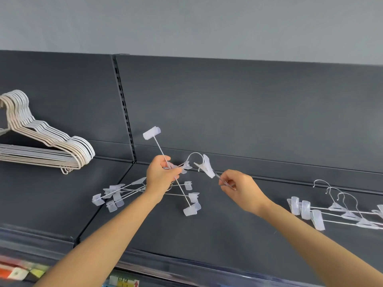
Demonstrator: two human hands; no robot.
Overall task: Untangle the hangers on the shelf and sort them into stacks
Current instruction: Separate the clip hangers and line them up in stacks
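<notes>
Aloft, tangled wire hangers (191,209) in curled left hand (161,175), frosted-clip hanger (208,168) in pinching right hand (240,187).

bare shelf (238,220) between tangled clip hangers (116,195) and sorted clip hangers (331,212)

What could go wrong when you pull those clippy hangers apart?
1. The hook beside the left hand, which grips a lifted hanger, sits right by the clip of the other hanger the right hand pinches; pulling could snag them.
2. The tangled pile under the left hand might get dragged along and slide off the shelf.
</notes>
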